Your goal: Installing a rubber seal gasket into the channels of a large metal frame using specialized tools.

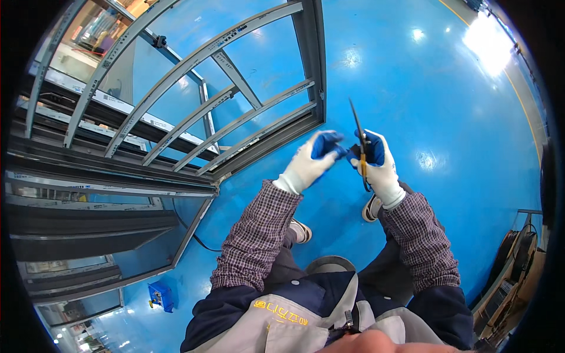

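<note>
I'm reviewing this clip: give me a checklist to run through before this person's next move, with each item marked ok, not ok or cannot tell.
1. Hands gloved: ok. The left hand and right hand wear white-and-blue gloves.
2. Tool in hand: ok. The right hand holds a long pointed tool by its yellow part.
3. Point away from the body: ok. The dark tip is directed forward.
4. Left hand empty: cannot tell. Its curled fingers may hide something small.
5. Left hand off the metal frame: ok. Blue floor shows between them.
6. Cable away from feet: cannot tell. The left forearm hides its end.
</note>
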A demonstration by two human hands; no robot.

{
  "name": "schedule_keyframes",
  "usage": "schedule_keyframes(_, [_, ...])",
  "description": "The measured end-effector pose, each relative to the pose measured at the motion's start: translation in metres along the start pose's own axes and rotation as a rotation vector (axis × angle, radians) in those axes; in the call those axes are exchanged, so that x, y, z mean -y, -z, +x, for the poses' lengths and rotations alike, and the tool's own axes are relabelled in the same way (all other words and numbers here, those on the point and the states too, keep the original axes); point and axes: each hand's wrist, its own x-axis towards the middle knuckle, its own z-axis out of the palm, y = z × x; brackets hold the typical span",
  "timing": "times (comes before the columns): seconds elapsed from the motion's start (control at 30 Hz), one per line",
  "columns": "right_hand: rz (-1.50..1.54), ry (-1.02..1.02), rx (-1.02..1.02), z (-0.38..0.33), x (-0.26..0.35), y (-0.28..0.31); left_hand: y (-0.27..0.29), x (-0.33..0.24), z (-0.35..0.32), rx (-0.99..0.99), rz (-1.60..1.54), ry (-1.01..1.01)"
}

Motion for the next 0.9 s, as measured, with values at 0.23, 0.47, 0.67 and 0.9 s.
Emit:
schedule_keyframes(0.23, [0.513,-0.111,-0.017,0.011,0.022,0.026,0.031,0.021,0.022,0.249,0.011,0.738])
schedule_keyframes(0.47, [0.616,-0.167,-0.083,0.021,0.041,0.036,0.002,0.027,0.022,0.092,-0.615,0.795])
schedule_keyframes(0.67, [0.67,-0.109,-0.037,0.02,0.033,0.041,0.014,0.024,0.035,-0.404,-1.197,0.611])
schedule_keyframes(0.9, [0.674,-0.124,-0.204,0.029,0.035,0.038,0.093,0.044,0.033,-0.528,-1.391,0.261])
